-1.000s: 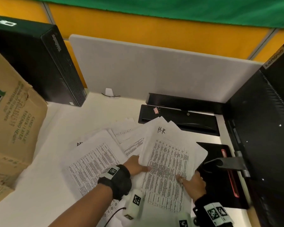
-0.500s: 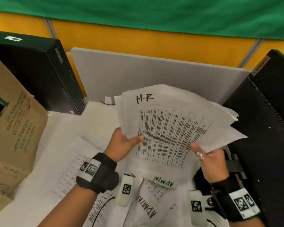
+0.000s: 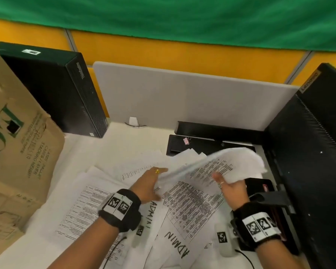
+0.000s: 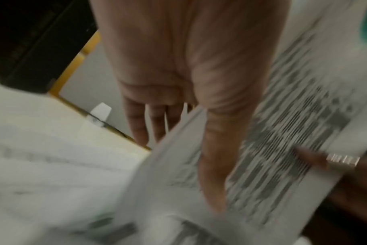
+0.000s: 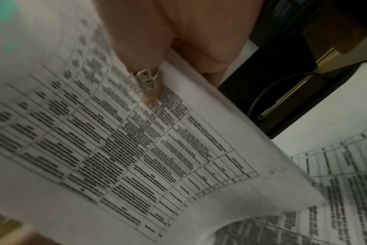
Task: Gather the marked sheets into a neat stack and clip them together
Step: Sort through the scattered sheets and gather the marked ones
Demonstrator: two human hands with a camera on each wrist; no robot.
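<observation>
Half a second ago the bundle of sheets (image 3: 217, 167) stood upright with its "H.R" heading facing the camera; now it has tipped nearly flat and blurs low over the desk (image 3: 109, 144), probably so its edges can be knocked square.

Nearest, loose pages marked "ADMIN" (image 3: 175, 243) lie fanned under both wrists, not yet gathered.

Above them the left hand (image 3: 149, 183) pinches the bundle's left edge, thumb on top, fingers beneath. The right hand (image 3: 231, 186) grips the right edge likewise, its ringed thumb pressed on the print; its fingers are hidden under the paper.

Farther back, a small pink clip (image 3: 186, 141) sits on a black tray (image 3: 211, 146), well apart from the hands.

Motion blur leaves the print and the sheet count unreadable.
</observation>
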